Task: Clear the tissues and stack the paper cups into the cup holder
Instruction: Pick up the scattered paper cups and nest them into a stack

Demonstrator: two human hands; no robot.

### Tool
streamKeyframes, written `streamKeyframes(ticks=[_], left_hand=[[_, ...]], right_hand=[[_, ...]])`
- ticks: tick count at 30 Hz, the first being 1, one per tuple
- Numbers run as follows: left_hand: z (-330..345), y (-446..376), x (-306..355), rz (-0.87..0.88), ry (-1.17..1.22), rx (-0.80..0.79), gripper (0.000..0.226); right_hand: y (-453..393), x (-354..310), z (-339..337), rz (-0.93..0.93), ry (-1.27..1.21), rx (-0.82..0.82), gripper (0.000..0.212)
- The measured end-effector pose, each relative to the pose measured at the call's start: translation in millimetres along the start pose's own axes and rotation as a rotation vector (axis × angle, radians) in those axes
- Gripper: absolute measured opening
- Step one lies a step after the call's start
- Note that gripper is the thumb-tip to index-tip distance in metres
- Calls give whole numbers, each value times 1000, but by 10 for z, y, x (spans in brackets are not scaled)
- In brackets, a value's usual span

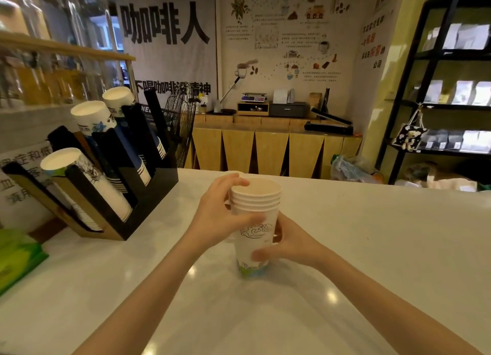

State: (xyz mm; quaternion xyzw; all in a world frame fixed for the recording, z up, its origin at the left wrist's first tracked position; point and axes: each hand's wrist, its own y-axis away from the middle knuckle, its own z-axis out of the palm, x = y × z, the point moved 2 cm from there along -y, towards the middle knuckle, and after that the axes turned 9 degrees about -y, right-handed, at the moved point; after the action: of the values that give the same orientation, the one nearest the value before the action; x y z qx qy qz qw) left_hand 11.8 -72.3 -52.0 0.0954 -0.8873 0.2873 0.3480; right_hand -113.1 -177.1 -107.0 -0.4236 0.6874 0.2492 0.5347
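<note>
A stack of several white paper cups [255, 216] with a cloud drawing and a green-blue base stands upright at the middle of the white counter [372, 261]. My left hand [220, 213] wraps its upper part, fingertips on the top rim. My right hand [289, 243] holds the lower part from the right. The black cup holder [148, 195] sits at the left, its slanted slots filled with rows of paper cups [87, 184]. Another white cup rim [235, 172] peeks out just behind the stack. No tissue is visible.
A green packet [18, 259] lies at the counter's left edge. Behind the counter are a black fan [180, 123], wooden cabinets [265, 147] with a scale and printer, and a black shelf [438, 94] of bags at the right.
</note>
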Motion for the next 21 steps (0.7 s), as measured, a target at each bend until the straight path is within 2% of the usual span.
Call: streamKeyframes(ticks=[4, 10, 14, 19, 21], left_hand=[[-206, -167, 102, -36, 174, 92, 52], [-483, -415, 250, 14, 255, 240, 26], [-518, -508, 214, 13, 196, 274, 35], [-537, -569, 107, -55, 142, 356, 33], [-556, -596, 58, -103, 130, 399, 43]], right_hand=[[-102, -234, -205, -75, -20, 84, 75], [-275, -710, -503, -281, -30, 223, 76], [-421, -1037, -695, -386, 12, 307, 82], [-574, -1390, -839, -504, 79, 291, 89], [-635, -1495, -857, -543, 47, 285, 89]])
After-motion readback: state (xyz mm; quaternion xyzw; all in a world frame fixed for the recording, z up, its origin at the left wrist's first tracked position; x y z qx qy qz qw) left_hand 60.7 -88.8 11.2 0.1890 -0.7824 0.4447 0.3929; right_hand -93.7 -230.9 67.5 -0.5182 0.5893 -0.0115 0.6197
